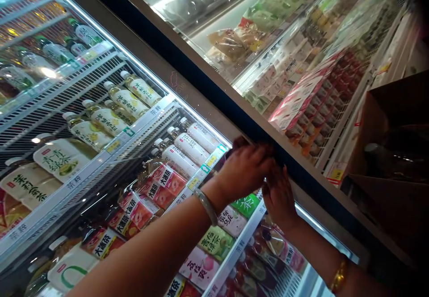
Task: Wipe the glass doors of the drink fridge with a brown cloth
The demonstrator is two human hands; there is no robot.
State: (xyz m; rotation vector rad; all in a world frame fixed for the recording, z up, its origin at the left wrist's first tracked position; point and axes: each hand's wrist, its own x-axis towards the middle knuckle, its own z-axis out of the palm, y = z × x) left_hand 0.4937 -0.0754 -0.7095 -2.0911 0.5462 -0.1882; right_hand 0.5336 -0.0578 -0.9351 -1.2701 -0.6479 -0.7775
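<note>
The left hand [248, 167] and right hand [279, 196] are held close together, both with fingers bent, over the door frame [201, 89] of a drinks fridge; whether anything is pinched cannot be told. The frame is seen running diagonally between two glass-fronted sections. Bottles [191, 147] are lined up on the shelves behind the left arm. At the right, a cardboard box [378, 198] is seen, partly in shadow.

大冰茶 on labels [172, 181], 茶粹 on strips [240, 246]
</note>
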